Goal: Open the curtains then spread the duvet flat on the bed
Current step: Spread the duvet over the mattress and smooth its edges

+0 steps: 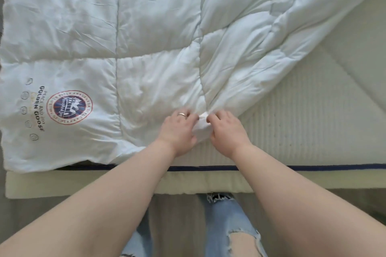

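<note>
A view straight down over the near edge of a bed (302, 110), seen from the head of a person standing at its side. A pale quilted duvet (125, 37) covers the left and middle of the bed. Its left part lies fairly flat, while its right part is bunched into long folds that run up and away to the far right corner, leaving the ribbed mattress surface bare on the right.

Both bare forearms reach forward to one spot on the duvet's near edge, close to the middle of the bed's near side. The left hand (179, 129) — a ring (182, 115) on one finger — has its fingers curled onto the fabric. The right hand (226, 129) sits just beside it, fingers also curled. Between them they pinch a small gathered bit of the duvet's edge, white and crumpled.

On the duvet's near left corner is a round printed logo (69, 107) with lettering beside it that reads "Golden Goose".

A dark blue band (313, 167) runs along the bed's near edge. Below the bed — light blue ripped jeans (225, 229) on the person's legs.
</note>
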Motion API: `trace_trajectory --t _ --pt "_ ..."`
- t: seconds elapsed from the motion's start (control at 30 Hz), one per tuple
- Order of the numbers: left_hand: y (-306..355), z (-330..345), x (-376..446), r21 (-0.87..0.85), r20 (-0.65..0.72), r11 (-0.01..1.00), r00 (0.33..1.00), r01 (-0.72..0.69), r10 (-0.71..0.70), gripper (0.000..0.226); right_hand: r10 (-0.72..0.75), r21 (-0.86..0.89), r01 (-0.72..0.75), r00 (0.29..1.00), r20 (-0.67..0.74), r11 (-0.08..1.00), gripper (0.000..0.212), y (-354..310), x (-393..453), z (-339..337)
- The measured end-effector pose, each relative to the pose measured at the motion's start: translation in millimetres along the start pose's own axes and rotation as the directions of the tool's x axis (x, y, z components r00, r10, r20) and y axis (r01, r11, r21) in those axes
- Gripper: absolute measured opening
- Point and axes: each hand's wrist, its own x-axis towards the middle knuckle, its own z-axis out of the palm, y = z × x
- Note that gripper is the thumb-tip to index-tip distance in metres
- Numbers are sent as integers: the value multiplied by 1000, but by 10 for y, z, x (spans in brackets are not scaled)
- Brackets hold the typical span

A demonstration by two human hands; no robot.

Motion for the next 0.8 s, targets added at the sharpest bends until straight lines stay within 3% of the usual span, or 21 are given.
trace_trajectory --t 0.13,0.23,0.33,0.47,0.63,0.8 --pt "809 6 565 2 13 995 995 99 -99 72 134 -63 -134 991 -9 989 55 861 -235 -130" --pt "988 -37 791 61 47 980 980 188 -191 63 211 -64 -212 977 -21 975 67 1226 -221 -212" --pt "991 -96 892 139 33 972 981 187 -193 45 244 -62 -247 968 -53 967 76 1445 -19 -355" --pt "987 -107 913 205 43 966 984 159 -171 37 276 -227 -270 961 -5 936 89 1538 357 -593" --pt "1085 -120 956 192 75 964 977 184 -201 36 207 -472 -190 978 -16 861 65 1639 637 -946" --pt "1094 -34 819 -88 -33 975 978 204 -207 16 71 -443 -71 997 -18 894 31 1840 557 -1066"
